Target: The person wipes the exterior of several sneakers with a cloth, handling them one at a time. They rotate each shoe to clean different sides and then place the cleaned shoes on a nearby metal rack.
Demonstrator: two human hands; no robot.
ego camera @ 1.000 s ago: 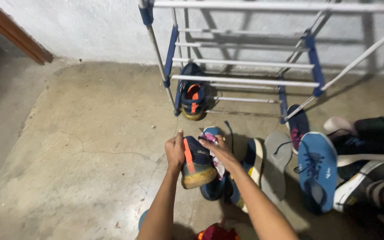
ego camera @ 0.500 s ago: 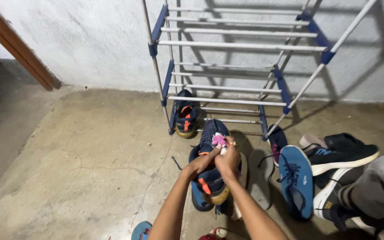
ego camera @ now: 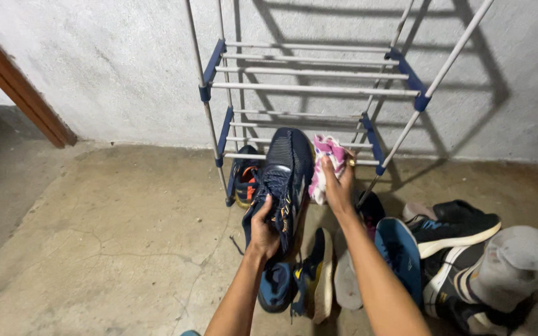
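A person's left hand (ego camera: pixel 266 231) grips a dark blue sneaker (ego camera: pixel 283 180) raised in front of a metal shoe rack (ego camera: pixel 309 90), while the right hand (ego camera: pixel 337 183) clutches a pink-and-white cloth (ego camera: pixel 326 163) against its side, above more shoes (ego camera: pixel 400 255) scattered on the concrete floor (ego camera: pixel 107 230).

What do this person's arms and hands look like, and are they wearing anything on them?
Both forearms are bare, with no sleeves in view. The left hand wears no glove. The right hand is gloveless too, with what looks like a small ring on one of its fingers. No watch or bracelet shows.
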